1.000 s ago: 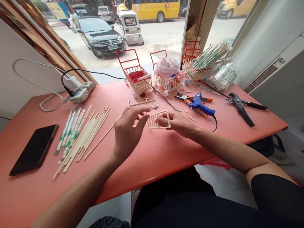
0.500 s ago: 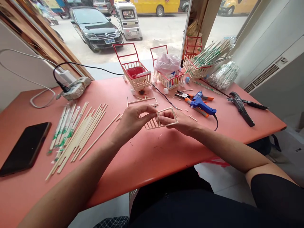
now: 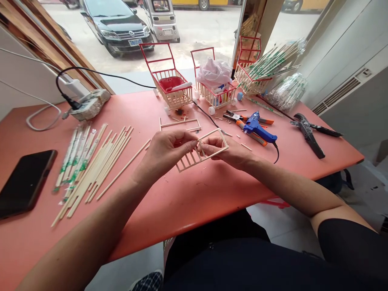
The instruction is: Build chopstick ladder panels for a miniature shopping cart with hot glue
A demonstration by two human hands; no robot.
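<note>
The counter (image 3: 169,202) spans mid-frame. At picture centre, my left hand (image 3: 163,149) and right hand (image 3: 232,152) pinch the wooden lattice (image 3: 197,163) above it. I appear to be aligning a slat (image 3: 202,151); the next move calls for holding it square.

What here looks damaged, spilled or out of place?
A dark mark, possibly a scorch, stains the otherwise pink tabletop just in front of the leftmost cart. Small stick offcuts lie scattered near the blue glue gun, looking untidy.
</note>
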